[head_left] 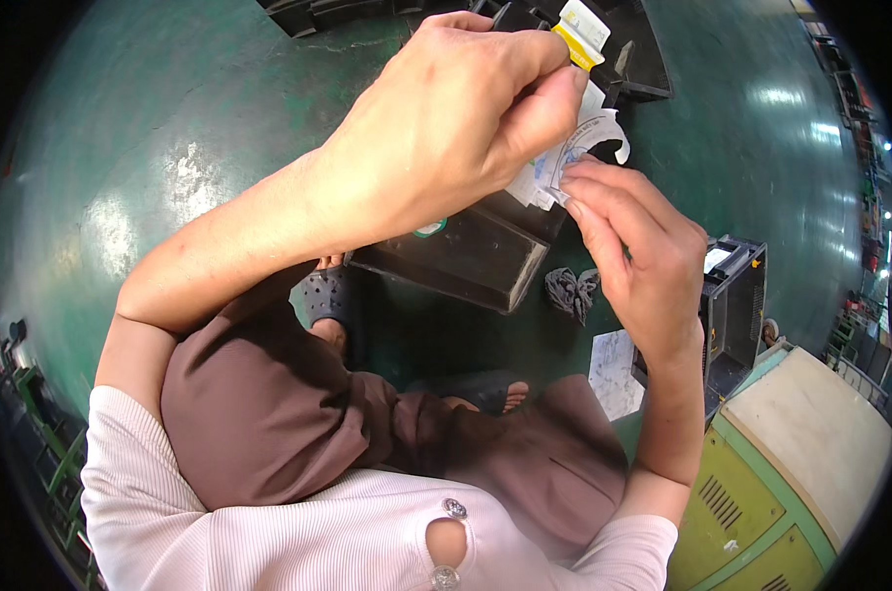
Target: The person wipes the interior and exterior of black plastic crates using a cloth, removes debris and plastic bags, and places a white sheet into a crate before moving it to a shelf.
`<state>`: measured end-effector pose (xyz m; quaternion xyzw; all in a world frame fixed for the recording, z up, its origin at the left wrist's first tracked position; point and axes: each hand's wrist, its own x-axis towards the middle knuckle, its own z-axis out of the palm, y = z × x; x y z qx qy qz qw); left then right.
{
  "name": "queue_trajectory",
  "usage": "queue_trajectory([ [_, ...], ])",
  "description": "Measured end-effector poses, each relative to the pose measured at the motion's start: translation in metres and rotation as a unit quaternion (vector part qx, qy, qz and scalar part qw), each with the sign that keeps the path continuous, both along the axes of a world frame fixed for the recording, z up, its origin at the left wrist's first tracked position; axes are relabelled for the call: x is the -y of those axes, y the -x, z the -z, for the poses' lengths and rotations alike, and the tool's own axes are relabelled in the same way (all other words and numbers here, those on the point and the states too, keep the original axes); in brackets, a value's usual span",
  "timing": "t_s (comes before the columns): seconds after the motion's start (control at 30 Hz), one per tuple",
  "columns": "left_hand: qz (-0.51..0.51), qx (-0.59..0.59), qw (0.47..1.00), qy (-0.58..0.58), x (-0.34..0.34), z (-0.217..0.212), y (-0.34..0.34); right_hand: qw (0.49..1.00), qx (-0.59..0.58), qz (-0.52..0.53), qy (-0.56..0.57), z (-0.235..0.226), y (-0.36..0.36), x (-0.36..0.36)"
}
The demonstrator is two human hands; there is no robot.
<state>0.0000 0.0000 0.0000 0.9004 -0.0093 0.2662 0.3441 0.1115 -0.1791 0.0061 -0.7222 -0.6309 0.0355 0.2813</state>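
Green workshop floor (82, 187). Head view: one curled white paper (594, 126), printed, between the two hands, over black trays (456, 258); likely light, limp, easily torn, best taken by its edges. Right hand (653, 246): fingers pinching its lower edge. Left hand (446, 128): fingers closed beside a yellow-and-white card (584, 35); exact hold hidden.

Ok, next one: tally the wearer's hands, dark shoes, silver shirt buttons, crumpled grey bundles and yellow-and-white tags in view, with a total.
Hands: 2
Dark shoes: 2
Silver shirt buttons: 2
Crumpled grey bundle: 1
Yellow-and-white tag: 1
Total: 8
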Motion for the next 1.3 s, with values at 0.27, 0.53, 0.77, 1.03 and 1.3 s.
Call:
queue_trajectory([
  [0.27,-0.002,0.051,0.998,0.035,-0.001,0.002,-0.003,0.98,0.167,-0.087,-0.07,0.011,0.002,0.001],
  [0.53,-0.025,0.046,0.995,0.089,-0.009,-0.001,-0.002,0.93,0.295,-0.207,-0.066,0.0,0.01,-0.015],
  [0.77,-0.025,0.055,0.992,0.109,-0.016,-0.001,0.0,0.969,0.135,-0.204,-0.038,-0.001,0.001,-0.025],
  [1.03,-0.042,0.012,0.981,0.188,-0.028,-0.003,0.003,0.968,0.147,-0.194,-0.064,-0.001,0.0,-0.035],
  [1.3,-0.074,0.032,0.985,0.149,-0.042,-0.008,0.012,0.925,0.284,-0.249,-0.035,-0.019,0.015,-0.059],
])
